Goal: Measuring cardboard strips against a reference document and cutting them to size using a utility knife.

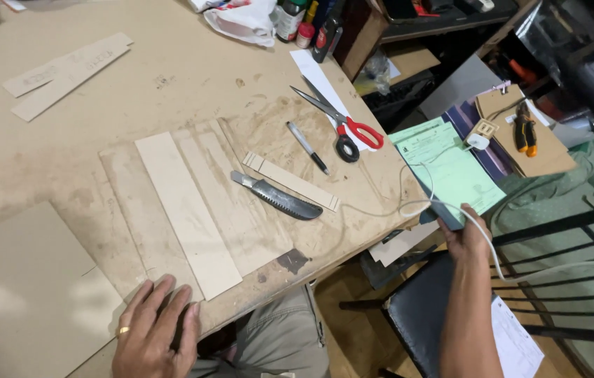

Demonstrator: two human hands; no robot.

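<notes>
My left hand (153, 332) lies flat, fingers apart, on the near edge of the worktable (171, 77), just below a long pale wooden strip (186, 210) that rests on several thin boards. It holds nothing. My right hand (466, 236) reaches off the table's right edge and grips the near edge of a stack of papers topped by a green sheet (447, 168). A white cable (479, 231) runs across that hand. A dark saw-toothed knife (279, 197) lies on the table between both hands.
Red-handled scissors (342, 124) and a pen (307, 147) lie near the knife, beside a narrow wood strip (290, 180). A cardboard sheet (24, 287) covers the near left. Bottles (304, 21) stand at the back. Pliers (525, 131) rest on a clipboard; a black chair (423, 308) stands below.
</notes>
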